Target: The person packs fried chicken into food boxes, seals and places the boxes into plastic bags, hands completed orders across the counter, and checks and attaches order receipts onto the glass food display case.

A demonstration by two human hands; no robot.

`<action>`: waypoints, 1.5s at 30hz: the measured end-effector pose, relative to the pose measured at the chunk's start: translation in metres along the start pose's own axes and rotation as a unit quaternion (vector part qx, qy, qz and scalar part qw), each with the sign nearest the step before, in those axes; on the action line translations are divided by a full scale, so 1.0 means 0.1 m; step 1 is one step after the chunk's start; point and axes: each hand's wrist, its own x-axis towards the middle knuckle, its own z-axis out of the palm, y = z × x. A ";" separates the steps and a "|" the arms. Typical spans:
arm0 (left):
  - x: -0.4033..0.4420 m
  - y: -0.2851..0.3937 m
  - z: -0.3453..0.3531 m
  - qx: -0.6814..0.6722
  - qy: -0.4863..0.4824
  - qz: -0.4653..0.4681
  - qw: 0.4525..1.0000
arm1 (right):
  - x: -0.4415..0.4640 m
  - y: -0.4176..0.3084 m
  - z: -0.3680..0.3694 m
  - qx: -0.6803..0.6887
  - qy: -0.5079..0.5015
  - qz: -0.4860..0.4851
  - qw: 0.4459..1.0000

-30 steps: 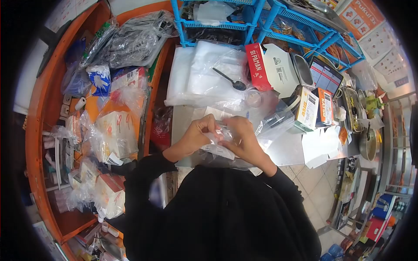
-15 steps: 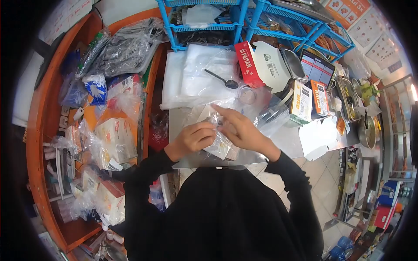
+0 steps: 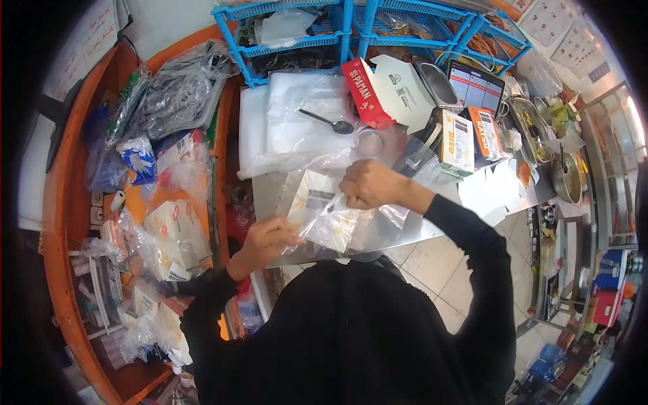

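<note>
A clear plastic bag (image 3: 316,226) lies around a white printed box (image 3: 307,189) with a dark label, on the metal table in front of me. My left hand (image 3: 265,244) is closed on the plastic at the bag's near left side. My right hand (image 3: 366,185) is in a fist, gripping another part of the bag at its upper right. Between the two hands the plastic is stretched tight across the box.
Stacked clear bags (image 3: 304,108) with a black spoon (image 3: 342,127) lie behind. A red box (image 3: 364,91), a tablet (image 3: 474,89), a white box (image 3: 456,143) and an orange box (image 3: 484,131) stand right. Bagged boxes (image 3: 177,236) fill the left shelf.
My hands, close together before, have moved apart: the left toward me and left, the right a little up and right. The plastic now stretches between them, and more of the box shows.
</note>
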 end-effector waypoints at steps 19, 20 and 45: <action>0.67 0.32 0.73 0.242 0.341 -0.460 0.783 | -3.33 3.09 -0.75 -0.278 0.131 0.501 0.809; 0.69 0.33 0.74 0.214 0.371 -0.463 0.776 | -3.36 3.25 -0.77 -0.277 0.144 0.454 0.835; 0.49 0.31 0.66 0.217 0.378 -0.493 0.753 | -3.38 3.45 -0.88 -0.214 0.060 0.411 0.884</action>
